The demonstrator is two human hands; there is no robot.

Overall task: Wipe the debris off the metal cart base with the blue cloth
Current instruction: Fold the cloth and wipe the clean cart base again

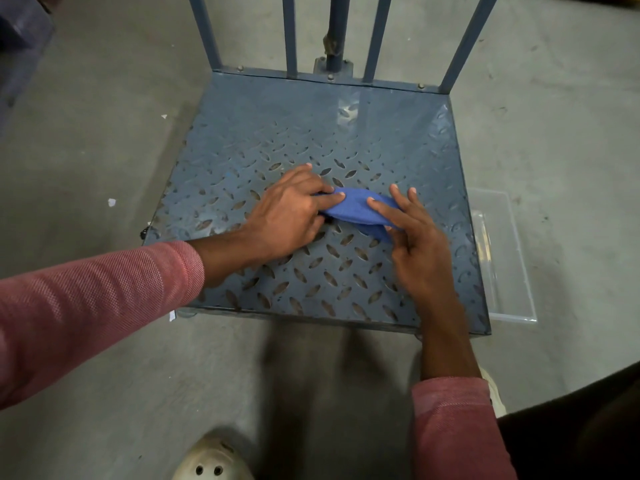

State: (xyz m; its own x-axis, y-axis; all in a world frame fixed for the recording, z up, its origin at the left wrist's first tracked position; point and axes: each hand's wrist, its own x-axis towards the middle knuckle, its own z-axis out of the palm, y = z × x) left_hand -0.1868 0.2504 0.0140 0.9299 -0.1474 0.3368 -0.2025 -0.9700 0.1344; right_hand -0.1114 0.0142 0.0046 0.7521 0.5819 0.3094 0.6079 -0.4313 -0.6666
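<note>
on the grey concrete floor (pixel 104 140) stood the metal cart base (pixel 311 126), a blue plate with a raised diamond tread worn dark toward the front, and blue bars (pixel 467 39) rose from its far edge. just beside its right side lay a clear plastic tub (pixel 502 258). the left hand (pixel 287 216) pinched the left end of the blue cloth (pixel 356 209), and the right hand (pixel 419 247) pinched the other end, fingers laid over it and thumb tucked under. the cloth lay bunched on the middle of the base. it looked soft, light and limp, likely to catch on the tread, so it seemed best gathered into a pad under a flat palm. it was a plain mid-blue, rolled into one long fold. any crumbs on the plate were too small to make out.
</note>
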